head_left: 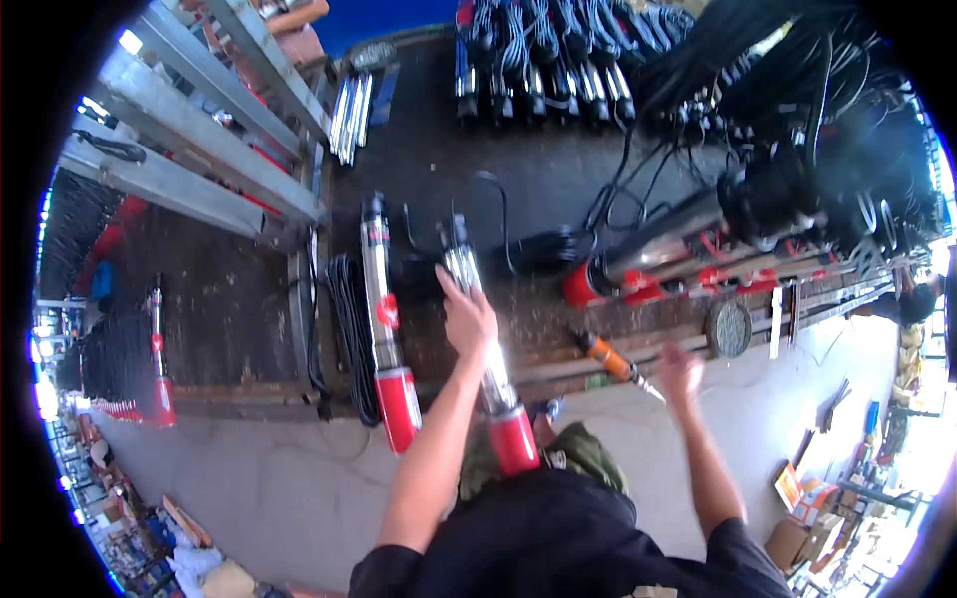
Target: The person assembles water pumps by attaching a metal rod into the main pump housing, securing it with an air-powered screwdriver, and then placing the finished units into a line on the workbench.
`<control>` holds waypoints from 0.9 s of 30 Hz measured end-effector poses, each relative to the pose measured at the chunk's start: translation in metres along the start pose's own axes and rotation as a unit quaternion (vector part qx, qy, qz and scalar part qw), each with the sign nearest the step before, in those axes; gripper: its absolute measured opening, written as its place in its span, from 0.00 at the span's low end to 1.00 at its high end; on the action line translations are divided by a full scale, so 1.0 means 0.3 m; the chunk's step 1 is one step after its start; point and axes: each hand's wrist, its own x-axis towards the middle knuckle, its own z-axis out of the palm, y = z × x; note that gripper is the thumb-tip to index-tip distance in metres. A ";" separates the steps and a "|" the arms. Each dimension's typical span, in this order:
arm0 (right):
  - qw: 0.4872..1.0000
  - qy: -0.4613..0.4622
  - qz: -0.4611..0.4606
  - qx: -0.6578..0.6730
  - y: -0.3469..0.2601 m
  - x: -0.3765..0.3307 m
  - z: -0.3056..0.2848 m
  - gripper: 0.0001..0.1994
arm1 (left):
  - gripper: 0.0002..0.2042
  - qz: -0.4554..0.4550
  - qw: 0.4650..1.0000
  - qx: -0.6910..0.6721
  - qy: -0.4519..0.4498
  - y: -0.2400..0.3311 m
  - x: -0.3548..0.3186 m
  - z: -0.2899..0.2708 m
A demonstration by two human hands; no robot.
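Tube (496, 377) pokes past the tabletop (419, 159) edge, left grip (471, 324) wrapped on its middle, probably to steady it; right grip (682, 375) blurs near an orange tool (610, 357), can't tell if closed.

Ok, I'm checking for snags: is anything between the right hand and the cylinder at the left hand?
Yes: in this view, the orange tool is between the right hand and the cylinder, nearer the hand. Depth is unclear.
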 end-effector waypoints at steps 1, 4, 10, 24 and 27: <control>0.999 0.023 0.034 -0.005 0.169 0.067 -0.060 0.05 | 0.34 -0.004 1.000 0.022 -0.011 0.010 0.002 -0.018; 0.981 0.134 0.089 -0.105 0.677 0.197 -0.155 0.09 | 0.35 0.036 0.997 0.061 -0.024 -0.002 0.025 0.006; 0.980 -0.052 0.122 -0.148 0.754 0.322 -0.169 0.15 | 0.35 0.041 0.995 0.084 -0.017 -0.058 0.036 0.019; 0.987 0.088 0.074 -0.113 0.548 0.312 -0.260 0.06 | 0.34 0.045 0.998 0.035 -0.013 -0.025 0.025 0.037; 0.982 0.086 0.115 -0.122 0.485 0.307 -0.278 0.06 | 0.34 0.051 0.996 0.065 0.019 0.005 0.013 0.004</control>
